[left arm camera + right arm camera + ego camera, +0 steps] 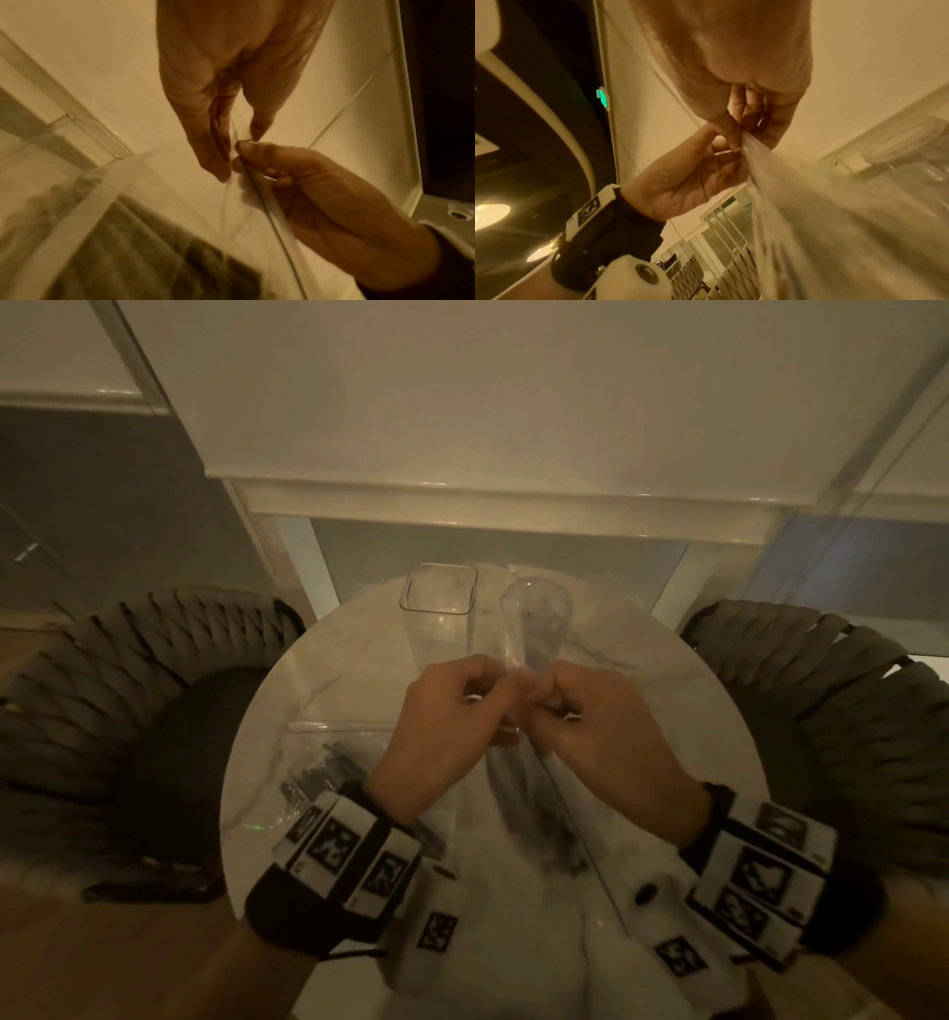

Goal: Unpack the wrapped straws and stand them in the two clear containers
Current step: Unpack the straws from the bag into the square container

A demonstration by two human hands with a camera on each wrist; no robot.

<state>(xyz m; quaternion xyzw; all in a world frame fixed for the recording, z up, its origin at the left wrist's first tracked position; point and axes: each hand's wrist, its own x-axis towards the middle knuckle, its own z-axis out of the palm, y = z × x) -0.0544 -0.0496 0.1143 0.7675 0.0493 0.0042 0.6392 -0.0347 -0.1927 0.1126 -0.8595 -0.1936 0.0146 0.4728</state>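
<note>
Both hands, left hand (pixel 452 711) and right hand (pixel 590 716), pinch a thin clear wrapper (pixel 257 194) over the round white bench (pixel 359 670), blocking a square clear container (pixel 439 603) and a round one (pixel 536 613).

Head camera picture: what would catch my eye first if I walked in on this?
Two hands meet mid-picture: the left hand and right hand pinch the top of a clear plastic wrapper. Just beyond them, a square container and a round container stand empty on the round white table.
</note>
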